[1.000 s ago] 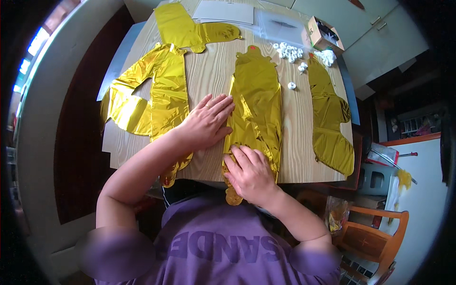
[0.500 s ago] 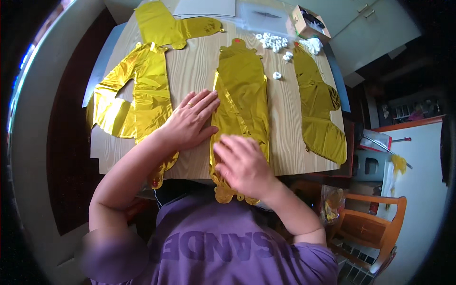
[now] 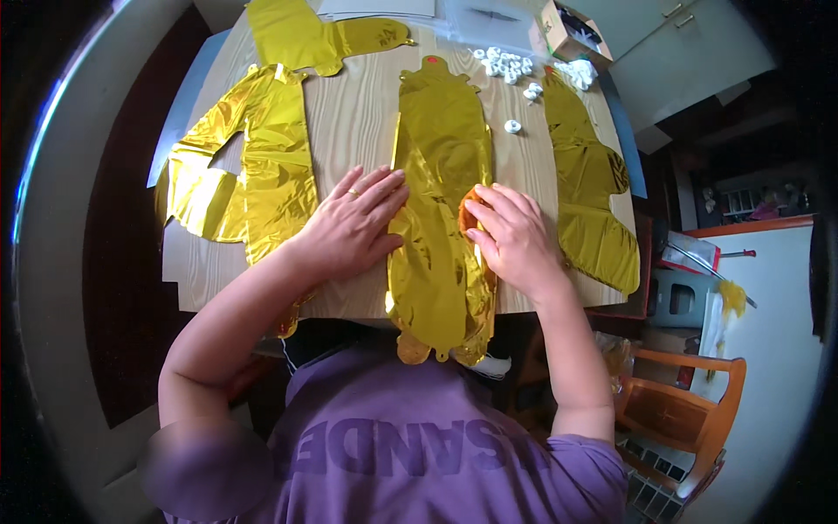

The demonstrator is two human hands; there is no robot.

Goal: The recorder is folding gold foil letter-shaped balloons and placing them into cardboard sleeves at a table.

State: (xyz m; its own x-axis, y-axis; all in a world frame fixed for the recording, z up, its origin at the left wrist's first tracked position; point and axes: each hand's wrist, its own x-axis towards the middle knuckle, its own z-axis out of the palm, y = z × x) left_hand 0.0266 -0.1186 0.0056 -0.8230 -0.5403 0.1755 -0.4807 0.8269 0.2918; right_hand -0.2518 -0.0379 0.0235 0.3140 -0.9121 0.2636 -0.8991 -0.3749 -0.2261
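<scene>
A long flat gold foil balloon point(image 3: 441, 166) lies down the middle of the wooden table point(image 3: 353, 113), its near end hanging over the front edge. My left hand point(image 3: 349, 225) lies flat with spread fingers on the table at the balloon's left edge, fingertips on the foil. My right hand point(image 3: 511, 236) presses the balloon's right edge, fingers bent around a fold of foil that shows orange underneath.
Other flat gold foil balloons lie at the left point(image 3: 253, 157), far left point(image 3: 314, 35) and right point(image 3: 589, 188). Several small white rings point(image 3: 511, 65) and a small open cardboard box point(image 3: 567, 26) sit at the far right. A wooden chair point(image 3: 685, 410) stands low right.
The view has shifted so the table sits lower in the picture. My right hand has moved up along the balloon's right edge to its middle; my left hand stays beside the balloon.
</scene>
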